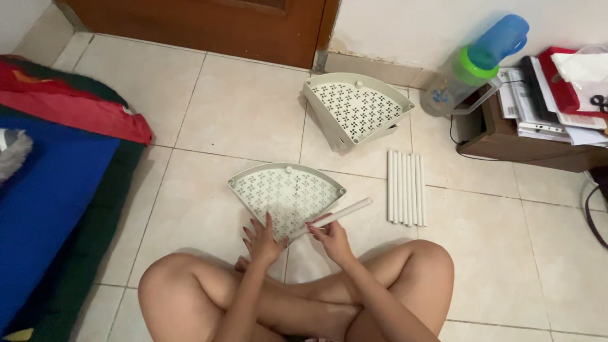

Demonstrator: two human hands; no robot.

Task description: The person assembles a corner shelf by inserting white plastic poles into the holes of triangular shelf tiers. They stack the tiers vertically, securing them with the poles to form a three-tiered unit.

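Right hand: I see my right hand point(330, 235) with fingers closed around a white tube point(332, 217).
Left hand: my left hand point(261, 239) lies open on the corner shelf tray point(286, 190).
Tube: its long way runs low-left to up-right, above the tray's near tip.
Risk: it may slip if I hold loosely, or the tray may slide on the tile floor point(234, 107).

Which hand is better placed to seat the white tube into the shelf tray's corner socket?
Right. The right hand already grips the white tube, its lower end at the fan-shaped shelf tray. The left hand rests on the tray's near point, likely steadying it.
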